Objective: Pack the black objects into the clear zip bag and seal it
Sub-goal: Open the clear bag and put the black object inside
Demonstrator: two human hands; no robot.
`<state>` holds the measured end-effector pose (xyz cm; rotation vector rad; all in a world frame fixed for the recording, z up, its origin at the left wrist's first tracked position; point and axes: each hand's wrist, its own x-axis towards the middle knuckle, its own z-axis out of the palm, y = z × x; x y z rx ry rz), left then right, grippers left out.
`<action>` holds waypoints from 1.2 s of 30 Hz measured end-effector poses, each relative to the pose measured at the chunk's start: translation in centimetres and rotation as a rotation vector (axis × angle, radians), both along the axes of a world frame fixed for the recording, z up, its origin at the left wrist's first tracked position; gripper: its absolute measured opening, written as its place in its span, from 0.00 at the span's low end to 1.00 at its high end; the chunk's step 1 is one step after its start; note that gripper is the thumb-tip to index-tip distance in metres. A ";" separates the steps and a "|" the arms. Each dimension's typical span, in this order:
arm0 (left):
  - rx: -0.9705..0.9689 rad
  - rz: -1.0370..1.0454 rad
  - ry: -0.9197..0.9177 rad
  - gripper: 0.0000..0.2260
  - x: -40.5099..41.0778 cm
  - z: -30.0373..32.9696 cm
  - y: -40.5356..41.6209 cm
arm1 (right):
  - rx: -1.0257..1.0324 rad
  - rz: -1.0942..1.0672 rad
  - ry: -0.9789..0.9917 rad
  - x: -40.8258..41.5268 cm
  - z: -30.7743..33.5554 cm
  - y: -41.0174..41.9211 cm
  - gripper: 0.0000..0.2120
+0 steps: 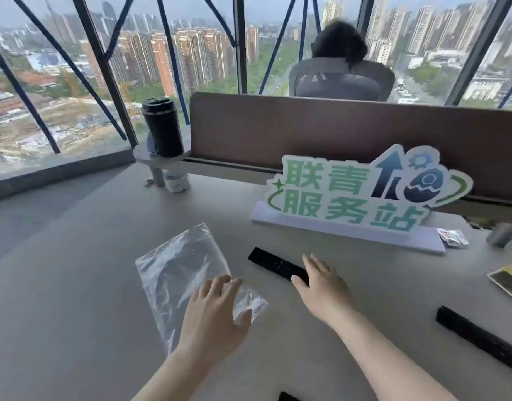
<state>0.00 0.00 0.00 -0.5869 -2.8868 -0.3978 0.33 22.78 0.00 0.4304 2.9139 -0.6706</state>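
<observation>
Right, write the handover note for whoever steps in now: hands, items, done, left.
Left hand: open, fingers spread, resting on the near corner of the clear zip bag, holding nothing.
Right hand: open, fingers reaching over the near end of the black bar beside the bag; not yet gripped.
Second black bar: lies on the table, far right. A third black piece shows at the bottom edge, mostly cut off.
Done: bag laid flat; it looks empty.
Left: load all black pieces, then seal the zip.
</observation>
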 end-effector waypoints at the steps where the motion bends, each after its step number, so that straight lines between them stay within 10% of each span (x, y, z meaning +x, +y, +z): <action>1: -0.050 -0.016 -0.010 0.25 0.3 -0.9 -0.5 | 0.033 -0.023 0.001 0.0 -0.6 -0.1 0.30; 8: -0.077 -0.001 -0.018 0.06 1.7 -4.2 -3.6 | 0.265 -0.108 0.162 1.7 -3.2 -1.4 0.23; 19: 0.183 -0.083 -0.055 0.19 4.7 0.0 -0.4 | -0.858 -0.312 0.240 18.1 3.3 1.3 0.11; 36: 0.369 -0.142 -0.042 0.14 9.3 1.9 4.9 | -0.674 -0.306 0.263 19.7 1.1 -3.3 0.09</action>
